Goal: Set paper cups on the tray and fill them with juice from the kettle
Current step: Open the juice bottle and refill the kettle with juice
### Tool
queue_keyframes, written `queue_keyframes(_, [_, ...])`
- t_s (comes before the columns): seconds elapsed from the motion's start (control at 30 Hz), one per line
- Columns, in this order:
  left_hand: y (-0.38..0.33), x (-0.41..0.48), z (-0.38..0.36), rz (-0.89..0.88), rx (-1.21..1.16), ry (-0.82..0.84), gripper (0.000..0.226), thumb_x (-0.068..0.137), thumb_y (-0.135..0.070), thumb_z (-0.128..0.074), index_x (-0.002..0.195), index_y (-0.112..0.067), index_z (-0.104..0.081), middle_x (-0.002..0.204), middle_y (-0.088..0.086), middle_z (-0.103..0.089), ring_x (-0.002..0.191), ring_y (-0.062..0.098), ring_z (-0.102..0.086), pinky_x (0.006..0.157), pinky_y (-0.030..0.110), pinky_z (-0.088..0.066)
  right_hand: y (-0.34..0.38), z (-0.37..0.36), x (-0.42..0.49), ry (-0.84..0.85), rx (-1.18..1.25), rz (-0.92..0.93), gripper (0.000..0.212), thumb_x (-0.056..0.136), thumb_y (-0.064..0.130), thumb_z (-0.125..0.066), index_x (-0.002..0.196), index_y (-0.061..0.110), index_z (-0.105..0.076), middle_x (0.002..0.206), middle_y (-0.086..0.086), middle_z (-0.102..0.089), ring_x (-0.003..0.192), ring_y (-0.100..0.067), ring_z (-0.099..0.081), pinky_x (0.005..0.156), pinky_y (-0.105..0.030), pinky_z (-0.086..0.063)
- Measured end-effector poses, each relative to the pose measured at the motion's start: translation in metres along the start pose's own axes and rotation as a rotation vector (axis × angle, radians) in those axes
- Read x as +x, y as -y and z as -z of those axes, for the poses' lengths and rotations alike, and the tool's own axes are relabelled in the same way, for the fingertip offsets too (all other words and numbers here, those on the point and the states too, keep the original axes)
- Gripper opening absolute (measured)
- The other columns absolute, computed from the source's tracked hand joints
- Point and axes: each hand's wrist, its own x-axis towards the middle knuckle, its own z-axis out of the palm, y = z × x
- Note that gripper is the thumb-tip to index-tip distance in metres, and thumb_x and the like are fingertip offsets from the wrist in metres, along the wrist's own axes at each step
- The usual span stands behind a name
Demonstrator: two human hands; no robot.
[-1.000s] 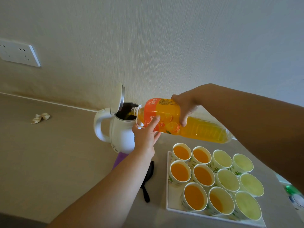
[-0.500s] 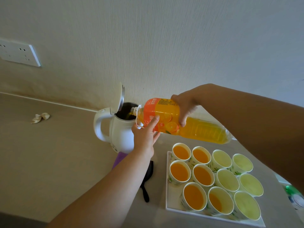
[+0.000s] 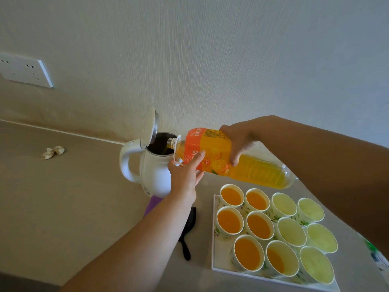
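A white kettle [image 3: 154, 173] stands by the wall with its lid [image 3: 150, 129] flipped up. An orange juice bottle [image 3: 212, 150] lies nearly level, its neck at the kettle's mouth. My right hand [image 3: 237, 142] grips the bottle from above at the label. From below, my left hand [image 3: 186, 175] supports the bottle near its neck, fingers straight. On the white tray [image 3: 214, 264] at the right stand several paper cups [image 3: 257, 225]; the left ones hold orange juice, the right ones [image 3: 291, 230] show none.
A purple item [image 3: 152, 204] and a black strap [image 3: 187, 234] lie on the beige table under my left forearm. A crumpled scrap [image 3: 52, 152] lies at the far left. A wall socket [image 3: 24, 70] is at upper left. Another bottle [image 3: 376, 255] shows at the right edge.
Almost nothing has moved: both hands keep the bottle tipped at the kettle's mouth in all frames.
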Motion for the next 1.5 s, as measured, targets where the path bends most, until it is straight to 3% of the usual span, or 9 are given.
queue_keyframes(0.37, [-0.019,-0.012,-0.013,-0.323,0.152,0.039,0.088,0.078,-0.016,-0.078,0.146,-0.022,-0.023,0.143,0.006,-0.044,0.114,0.014,-0.058,0.081,0.029,-0.056,-0.031,-0.004,-0.017,-0.126,0.330,0.105,0.100,0.064,0.032,-0.086,0.140,0.024,-0.023,0.126,0.000,-0.048,0.114,-0.023,-0.048,0.092,-0.035,-0.045])
queue_keyframes(0.5, [-0.039,-0.016,-0.016,-0.438,0.291,0.106,0.090,0.067,-0.032,-0.085,0.141,-0.018,-0.034,0.132,0.006,-0.056,0.110,0.018,-0.063,0.091,0.048,-0.054,-0.043,0.000,-0.030,-0.087,0.540,0.218,0.096,0.067,0.021,-0.086,0.141,0.026,-0.024,0.131,0.003,-0.046,0.121,-0.022,-0.048,0.087,-0.030,-0.047])
queue_keyframes(0.67, [-0.060,-0.036,-0.010,-0.419,0.284,0.302,0.098,0.053,-0.048,-0.088,0.135,-0.030,-0.037,0.122,-0.002,-0.062,0.109,0.019,-0.064,0.077,0.037,-0.058,-0.028,0.002,-0.050,-0.016,0.662,0.448,0.093,0.064,0.022,-0.081,0.140,0.028,-0.029,0.134,0.005,-0.050,0.119,-0.018,-0.054,0.088,-0.030,-0.055])
queue_keyframes(0.83, [-0.076,-0.068,0.013,-0.461,0.343,0.377,0.101,0.066,-0.036,-0.085,0.145,-0.009,-0.028,0.136,0.028,-0.047,0.120,0.047,-0.051,0.091,0.066,-0.046,0.011,-0.009,-0.056,0.057,0.775,0.591,0.103,0.059,0.027,-0.086,0.144,0.025,-0.027,0.135,0.002,-0.053,0.120,-0.020,-0.057,0.092,-0.043,-0.053])
queue_keyframes(0.93, [-0.087,-0.090,0.035,-0.526,0.408,0.327,0.088,0.067,-0.027,-0.080,0.142,-0.011,-0.037,0.133,0.027,-0.051,0.120,0.044,-0.053,0.092,0.058,-0.049,0.042,-0.024,-0.052,0.102,0.778,0.637,0.103,0.060,0.028,-0.087,0.143,0.028,-0.026,0.134,0.006,-0.053,0.119,-0.018,-0.056,0.094,-0.042,-0.053])
queue_keyframes(1.1, [-0.103,-0.120,0.077,-0.529,0.578,0.216,0.082,0.059,-0.025,-0.078,0.135,-0.016,-0.048,0.121,0.011,-0.064,0.108,0.027,-0.064,0.079,0.038,-0.055,0.093,-0.051,-0.047,0.212,0.737,0.687,0.075,0.078,0.012,-0.077,0.132,0.037,-0.032,0.122,0.023,-0.052,0.102,0.008,-0.055,0.080,-0.011,-0.049])
queue_keyframes(1.23, [-0.115,-0.131,0.116,-0.381,0.799,0.163,0.106,0.044,-0.045,-0.089,0.137,-0.023,-0.044,0.125,0.005,-0.062,0.110,0.024,-0.064,0.083,0.043,-0.057,0.118,-0.087,-0.033,0.256,0.593,0.576,0.075,0.079,0.020,-0.077,0.141,0.031,-0.035,0.138,0.011,-0.045,0.110,-0.007,-0.052,0.080,-0.017,-0.049])
queue_keyframes(1.37, [-0.118,-0.141,0.155,-0.317,0.864,0.065,0.110,0.034,-0.046,-0.087,0.134,-0.027,-0.043,0.120,-0.004,-0.062,0.102,0.014,-0.066,0.075,0.032,-0.058,0.144,-0.143,-0.009,0.178,0.360,0.434,0.062,0.086,0.019,-0.067,0.141,0.019,-0.038,0.126,-0.012,-0.058,0.090,-0.021,-0.060,0.085,-0.031,-0.052])
queue_keyframes(1.5, [-0.119,-0.146,0.178,-0.283,0.872,0.099,0.106,0.038,-0.041,-0.086,0.134,-0.023,-0.043,0.121,-0.001,-0.062,0.101,0.013,-0.067,0.073,0.028,-0.057,0.171,-0.195,0.003,0.107,0.252,0.345,0.077,0.082,0.035,-0.071,0.146,0.018,-0.032,0.139,-0.010,-0.043,0.124,-0.029,-0.047,0.103,-0.034,-0.039])
